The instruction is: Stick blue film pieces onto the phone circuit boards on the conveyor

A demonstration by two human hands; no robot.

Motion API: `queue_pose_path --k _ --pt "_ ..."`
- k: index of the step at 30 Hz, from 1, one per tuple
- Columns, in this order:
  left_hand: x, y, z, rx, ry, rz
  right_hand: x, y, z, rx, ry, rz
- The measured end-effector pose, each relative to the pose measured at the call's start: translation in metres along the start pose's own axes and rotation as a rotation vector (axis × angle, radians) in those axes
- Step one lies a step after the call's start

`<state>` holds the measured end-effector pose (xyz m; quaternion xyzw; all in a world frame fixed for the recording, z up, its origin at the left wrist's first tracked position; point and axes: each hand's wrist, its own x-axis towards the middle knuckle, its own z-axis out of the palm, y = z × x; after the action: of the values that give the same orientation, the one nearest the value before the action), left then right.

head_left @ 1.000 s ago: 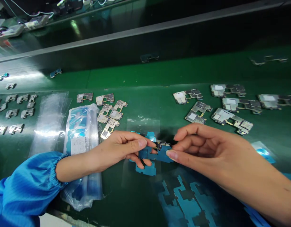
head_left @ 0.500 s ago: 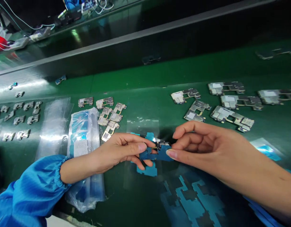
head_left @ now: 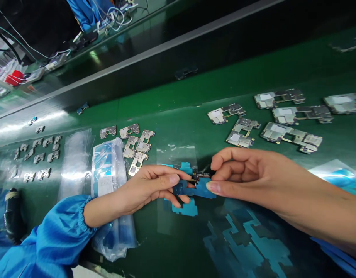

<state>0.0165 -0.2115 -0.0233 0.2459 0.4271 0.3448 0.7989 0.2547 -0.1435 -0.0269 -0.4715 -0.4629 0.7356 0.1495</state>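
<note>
A small circuit board (head_left: 202,186) with a blue film on its upper face is held between my two hands just above the bench. My left hand (head_left: 155,185) pinches its left end between thumb and fingers. At the right end, the thumb and index finger of my right hand (head_left: 247,173) close on the board's edge, the other fingers curled. Beneath the board lies a clear sheet (head_left: 166,226) carrying blue film cut-outs (head_left: 185,207). More blue film shapes (head_left: 253,243) lie on a sheet in front of my right hand.
Several circuit boards (head_left: 292,135) lie at the right, and another group (head_left: 143,141) at centre left. A clear bag of blue film sheets (head_left: 112,231) is by my left forearm. Small metal parts (head_left: 39,157) and a dark cylinder-like object (head_left: 12,216) are far left. Cables (head_left: 117,17) tangle on the ledge behind.
The view has shifted and tilted slightly, bringing more of the left side in. Both hands keep the same grip on the circuit board.
</note>
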Motion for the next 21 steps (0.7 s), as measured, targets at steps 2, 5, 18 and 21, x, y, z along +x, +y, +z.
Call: queue_pose_path --k 2,5,18,21 --pt "0.000 0.000 0.000 0.002 0.001 0.001 0.000 0.000 0.000 0.024 -0.007 0.010" --pt "0.001 0.000 0.000 0.007 -0.003 -0.002 -0.003 -0.003 0.002 0.068 0.011 0.031" --pt "-0.012 -0.012 0.004 0.736 0.222 0.367 -0.005 -0.006 -0.003 -0.063 -0.057 -0.059" --pt "-0.011 -0.016 0.003 0.806 0.279 0.372 -0.011 -0.010 -0.009 -0.054 -0.025 -0.078"
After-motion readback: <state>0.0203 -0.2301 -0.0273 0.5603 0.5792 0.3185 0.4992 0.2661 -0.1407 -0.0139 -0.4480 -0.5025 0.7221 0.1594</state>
